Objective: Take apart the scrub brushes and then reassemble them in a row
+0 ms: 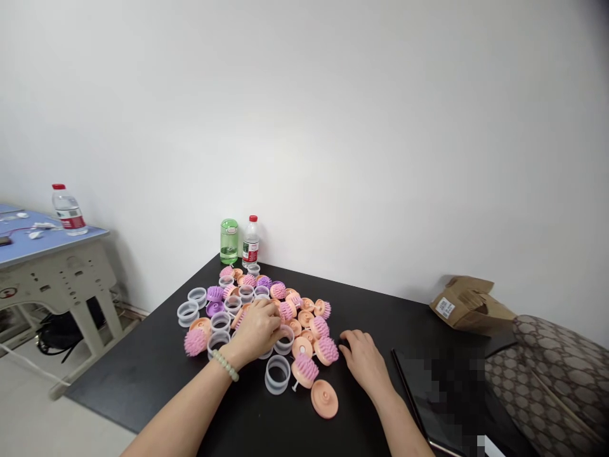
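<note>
A spread of parts lies on the black table: clear rings (277,374), pink bristle heads (305,369), purple bristle heads (215,294) and peach discs (324,399). My left hand (258,330), with a beaded bracelet on its wrist, reaches over the middle of the spread. Its fingers are bent together among the rings and peach parts; whatever they grip is hidden. To the right of the parts, my right hand (363,358) rests on the table with its fingers loosely spread, holding nothing.
Against the wall stand a green bottle (229,242) and a red-capped water bottle (250,242). A dark flat device (428,393), a brown paper bag (471,306) and patterned fabric (561,368) are at the right. A blue table (42,244) holds another bottle (69,211).
</note>
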A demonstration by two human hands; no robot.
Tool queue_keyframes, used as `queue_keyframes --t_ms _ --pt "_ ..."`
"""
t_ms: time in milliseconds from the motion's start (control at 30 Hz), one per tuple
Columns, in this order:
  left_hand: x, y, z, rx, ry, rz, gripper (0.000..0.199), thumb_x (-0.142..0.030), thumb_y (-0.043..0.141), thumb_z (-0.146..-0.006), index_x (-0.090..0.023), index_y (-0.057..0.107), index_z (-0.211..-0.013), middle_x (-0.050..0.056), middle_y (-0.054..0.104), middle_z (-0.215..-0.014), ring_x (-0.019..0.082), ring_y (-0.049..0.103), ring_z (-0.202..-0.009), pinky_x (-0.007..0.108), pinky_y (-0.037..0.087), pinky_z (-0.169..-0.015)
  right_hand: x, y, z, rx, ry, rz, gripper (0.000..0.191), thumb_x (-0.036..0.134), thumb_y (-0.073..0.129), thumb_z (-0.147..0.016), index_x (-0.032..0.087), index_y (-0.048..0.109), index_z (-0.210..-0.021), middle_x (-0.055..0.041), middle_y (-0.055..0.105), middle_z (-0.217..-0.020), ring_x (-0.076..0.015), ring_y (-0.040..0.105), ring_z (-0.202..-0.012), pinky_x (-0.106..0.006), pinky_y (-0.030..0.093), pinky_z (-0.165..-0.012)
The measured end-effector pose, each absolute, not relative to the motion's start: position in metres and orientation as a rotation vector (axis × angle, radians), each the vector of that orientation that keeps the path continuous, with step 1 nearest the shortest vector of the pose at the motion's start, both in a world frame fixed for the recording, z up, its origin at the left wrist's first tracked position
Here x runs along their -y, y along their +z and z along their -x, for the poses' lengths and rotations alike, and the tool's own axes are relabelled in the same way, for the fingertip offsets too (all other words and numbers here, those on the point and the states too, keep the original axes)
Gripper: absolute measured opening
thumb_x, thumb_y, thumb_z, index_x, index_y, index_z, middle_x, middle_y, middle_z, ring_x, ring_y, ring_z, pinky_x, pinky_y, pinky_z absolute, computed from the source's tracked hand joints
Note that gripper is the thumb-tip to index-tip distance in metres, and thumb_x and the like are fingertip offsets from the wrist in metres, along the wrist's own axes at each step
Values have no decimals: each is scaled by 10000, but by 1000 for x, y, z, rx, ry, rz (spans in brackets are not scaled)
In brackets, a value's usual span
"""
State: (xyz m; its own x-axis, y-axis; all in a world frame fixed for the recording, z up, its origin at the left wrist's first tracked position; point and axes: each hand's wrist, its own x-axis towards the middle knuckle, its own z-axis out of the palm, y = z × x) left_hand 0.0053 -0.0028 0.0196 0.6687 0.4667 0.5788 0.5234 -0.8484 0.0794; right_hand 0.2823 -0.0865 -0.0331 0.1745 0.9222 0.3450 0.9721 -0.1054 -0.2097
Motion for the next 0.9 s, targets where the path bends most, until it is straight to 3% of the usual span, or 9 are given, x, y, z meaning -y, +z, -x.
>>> queue_keyframes --t_ms 367,533,700,900 --pt "4 23 -6 877 -807 2807 239 -319 732 -861 -155 655 -705 63 647 -813 239 552 -856 385 479 -779 90 -20 -271 1659 42 1952 326 445 414 -971 220 649 -958 -77 711 -957 -261 657 -937 -370 509 -795" --pt "7 26 -3 937 -668 2866 476 -499 853 -685 -144 661 -937 100 634 -1031 288 538 -973 419 490 -821 95 -16 -260 1650 177 1958 351 517 489 -922 238 636 -1078 -53 719 -1006 -228 688 -898 -329 516 -740" --pt "10 26 -1 956 -548 2905 426 -336 865 -683 -167 648 -1007 110 583 -1171 301 505 -1089 423 476 -914 99 -7 -252 1577 381 2081 457 509 621 -816 238 601 -1184 -62 722 -1060 -267 674 -1015 -346 501 -784" --pt "12 24 -5 949 -496 2912 457 -306 856 -695 -186 650 -1084 113 573 -1199 320 487 -1138 452 466 -964 103 -3 -245 1636 392 2104 528 416 665 -771 220 562 -1250 -94 699 -1138 -295 645 -1095 -368 486 -851"
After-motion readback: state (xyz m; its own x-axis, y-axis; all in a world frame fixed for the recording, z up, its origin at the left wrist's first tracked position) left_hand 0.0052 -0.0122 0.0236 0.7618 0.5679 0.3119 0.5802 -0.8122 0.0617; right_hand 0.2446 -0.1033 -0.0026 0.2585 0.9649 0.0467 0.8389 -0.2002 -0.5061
